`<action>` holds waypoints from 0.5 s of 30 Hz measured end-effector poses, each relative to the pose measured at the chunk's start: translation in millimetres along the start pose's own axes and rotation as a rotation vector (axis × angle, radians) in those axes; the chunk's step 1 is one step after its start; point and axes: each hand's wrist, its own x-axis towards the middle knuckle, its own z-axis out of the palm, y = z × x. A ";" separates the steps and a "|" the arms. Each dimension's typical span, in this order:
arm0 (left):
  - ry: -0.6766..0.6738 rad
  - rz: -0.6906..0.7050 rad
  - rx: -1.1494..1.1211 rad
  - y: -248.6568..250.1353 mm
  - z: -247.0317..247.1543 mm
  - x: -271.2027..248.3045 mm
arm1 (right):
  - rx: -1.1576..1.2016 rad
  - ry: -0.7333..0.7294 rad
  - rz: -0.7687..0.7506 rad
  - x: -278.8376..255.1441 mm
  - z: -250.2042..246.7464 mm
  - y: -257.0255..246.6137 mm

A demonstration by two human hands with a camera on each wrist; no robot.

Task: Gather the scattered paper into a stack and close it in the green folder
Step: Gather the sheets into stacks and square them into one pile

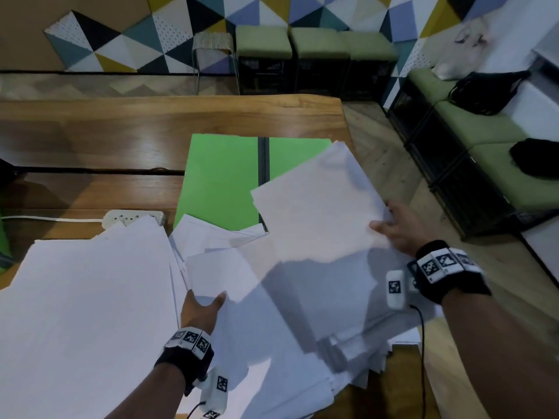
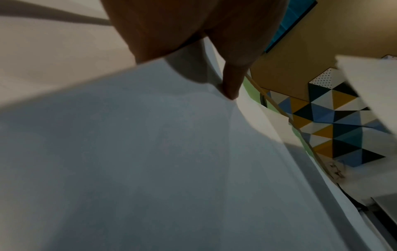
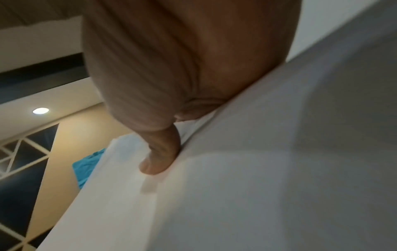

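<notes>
Triangle-patterned wall [image 1: 169, 34] (green stools [image 1: 263, 40] below), wooden floor [image 1: 393, 164].

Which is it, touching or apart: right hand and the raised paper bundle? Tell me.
Touching. The head view shows the right hand gripping the raised paper bundle at its edge.

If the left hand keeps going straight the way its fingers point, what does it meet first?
Probably more paper: the left hand points away over the loose sheets, with the open green folder beyond them. Depth is unclear, since it already pinches a sheet.
</notes>
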 end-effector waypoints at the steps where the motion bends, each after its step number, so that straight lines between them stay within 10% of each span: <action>1: 0.003 0.006 -0.015 1.1 0.5 -2.1 | 0.035 -0.014 -0.007 -4.8 14.0 3.5; 15: -0.039 0.087 -0.258 3.6 -0.5 -14.2 | 0.049 -0.309 0.157 -67.6 184.3 29.1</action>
